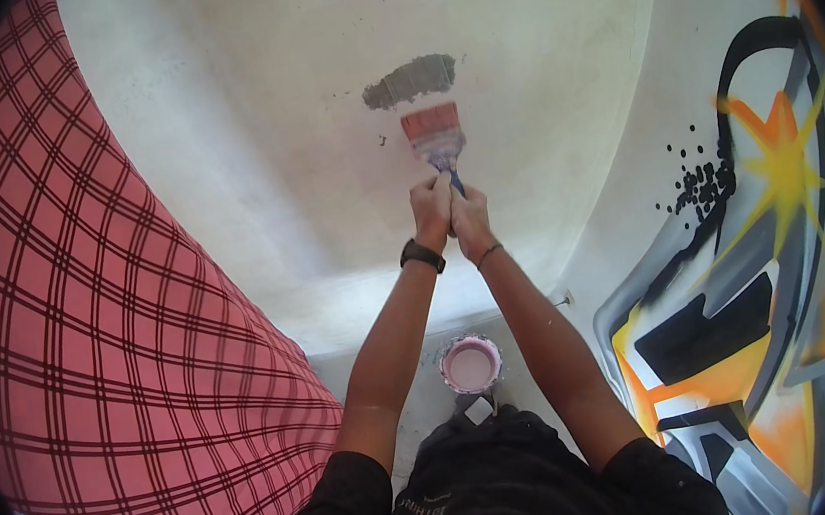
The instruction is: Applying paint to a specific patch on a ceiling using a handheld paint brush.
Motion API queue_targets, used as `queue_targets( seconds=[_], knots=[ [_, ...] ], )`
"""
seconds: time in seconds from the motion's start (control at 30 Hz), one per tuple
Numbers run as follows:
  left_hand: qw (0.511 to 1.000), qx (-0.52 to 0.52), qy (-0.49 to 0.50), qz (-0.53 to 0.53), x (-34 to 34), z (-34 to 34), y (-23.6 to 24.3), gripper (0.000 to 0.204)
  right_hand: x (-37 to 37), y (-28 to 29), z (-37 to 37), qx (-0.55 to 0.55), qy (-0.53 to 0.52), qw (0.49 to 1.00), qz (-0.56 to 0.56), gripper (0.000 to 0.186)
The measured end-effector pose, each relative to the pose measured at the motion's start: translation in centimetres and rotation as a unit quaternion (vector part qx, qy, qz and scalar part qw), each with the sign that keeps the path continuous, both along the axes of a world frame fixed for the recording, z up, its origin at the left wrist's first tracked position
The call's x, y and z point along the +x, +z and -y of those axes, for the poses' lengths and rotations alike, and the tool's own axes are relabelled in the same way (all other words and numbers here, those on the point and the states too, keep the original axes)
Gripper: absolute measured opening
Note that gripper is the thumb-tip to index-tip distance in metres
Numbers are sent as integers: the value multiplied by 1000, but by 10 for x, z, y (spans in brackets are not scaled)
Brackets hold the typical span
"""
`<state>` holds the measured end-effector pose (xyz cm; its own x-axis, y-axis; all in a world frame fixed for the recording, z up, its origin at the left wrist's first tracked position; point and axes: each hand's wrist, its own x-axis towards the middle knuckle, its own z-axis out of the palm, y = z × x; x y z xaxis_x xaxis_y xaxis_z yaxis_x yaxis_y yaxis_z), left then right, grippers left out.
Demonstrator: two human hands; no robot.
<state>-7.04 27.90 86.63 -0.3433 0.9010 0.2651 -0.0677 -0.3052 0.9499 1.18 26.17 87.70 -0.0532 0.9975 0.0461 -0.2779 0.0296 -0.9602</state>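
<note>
Both hands are up in front of me on one wide paint brush (431, 128) with reddish bristles and a blue handle. My left hand (430, 207) grips the handle from the left, with a dark watch on its wrist. My right hand (472, 219) wraps it from the right, with a thin band on its wrist. The bristles are at the pale wall (264, 92), just below a rough grey patch (409, 82). Below my hands, an open can of pale pink paint (469, 365) stands near my feet.
Pink checked fabric (107, 320) hangs along the left. A wall painted with black, grey, orange and yellow graffiti (781, 178) runs along the right. The grey floor (412, 398) shows beneath the foot of the pale wall.
</note>
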Motion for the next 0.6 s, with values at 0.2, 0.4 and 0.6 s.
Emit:
queue_targets(
  seconds=[0.2,0.4,0.6],
  knots=[
    [988,-140,2,60,23,18,-74,33,20,-64,16,-102,22,994,8,26],
    [981,-185,1,59,28,13,-97,31,23,-81,6,-173,-6,984,-31,19],
    [979,-183,-8,83,29,8,-74,34,33,-51,2,-185,14,982,-45,16]
  ],
)
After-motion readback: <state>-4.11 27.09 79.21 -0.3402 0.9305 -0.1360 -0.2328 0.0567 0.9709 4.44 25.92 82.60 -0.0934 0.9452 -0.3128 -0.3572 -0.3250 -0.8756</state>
